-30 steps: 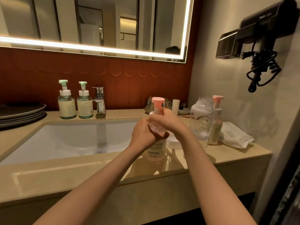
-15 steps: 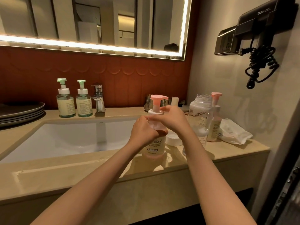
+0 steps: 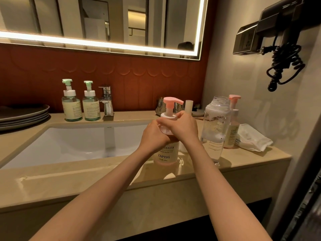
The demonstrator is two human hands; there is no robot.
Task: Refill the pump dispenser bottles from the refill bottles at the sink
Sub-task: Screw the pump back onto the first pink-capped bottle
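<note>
Crossing the front edge of the smooth, glossy beige stone table, two bare forearms meet at the pink pump bottle, which stands upright on the table just right of the sink. The left hand wraps its curled fingers round the clear plastic shoulder of this bottle. The right hand curls its fingers round the white collar under the pink pump head, so both hands hold the same bottle. Its round body shows pale pink liquid near the bottom and a label with Chinese characters and the word YAPING. Just to its right stands the clear refill bottle, with an open threaded mouth, white foam on its inner walls and thin measure lines low on the side. Behind that one is the second pink pump bottle with a pale label, beside a crumpled white pack; the word WATER can be read there, but I cannot tell on which of the two. The sink is a white, smooth, rectangular basin set under the stone. At the back edge stand the left green pump bottle and the right green pump bottle, both of clear greenish plastic with cream labels too small to read, then a square chrome tap. Far left lies a stack of grey round plates. Behind is a red-brown wall with a scale pattern, a mirror with a lit border, and a dark hair dryer with a coiled cord.
</note>
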